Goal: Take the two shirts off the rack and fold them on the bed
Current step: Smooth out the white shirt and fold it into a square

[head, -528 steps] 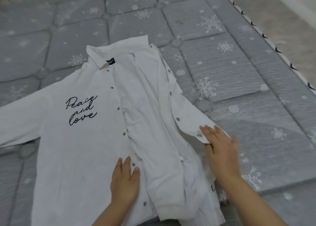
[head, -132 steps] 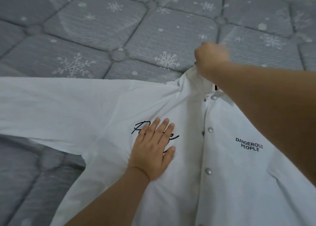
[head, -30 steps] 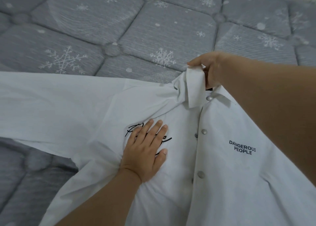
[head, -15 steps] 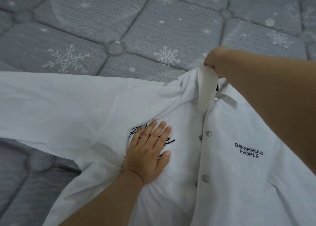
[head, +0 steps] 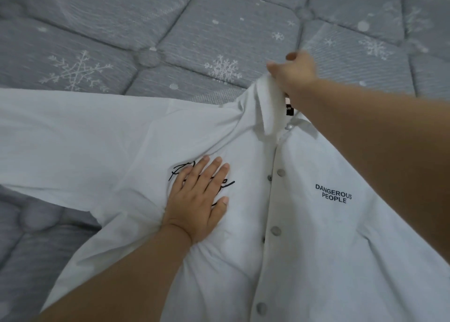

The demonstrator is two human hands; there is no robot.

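Shirt (head: 316,236), white, w/ snap buttons, lies face up on the grey snowflake-print bed (head: 121,41), front closed, one sleeve spread out flat to the far side of the left hand's fingers. Small print reading "DANGEROUS PEOPLE" sits on the chest panel under the right forearm.

What has just changed: half a sec ago the right hand held the collar tip hanging straight down in a narrow strip; now the collar (head: 267,112) is drawn up & away from the person, toward the head of the bed, & the cloth b/w the two hands shows taut creases. A black neck label is exposed just below the right fingers. Left hand hasn't moved in the last few secs. Meaning for the task, as a judgement: this looks like smoothing & squaring the collar before any fold is made, so this shirt is still unfolded; the second shirt isn't in view.

Right hand (head: 292,75): fingers curled tight round the collar edge, pinching it & lifting it off the bed. Fingertips are hidden in the cloth.

Left hand (head: 199,204): fingers (head: 214,173) straight & slightly fanned, palm pressed flat on the chest, covering most of a black script print, pinning the shirt while the other hand pulls. It grips nothing.
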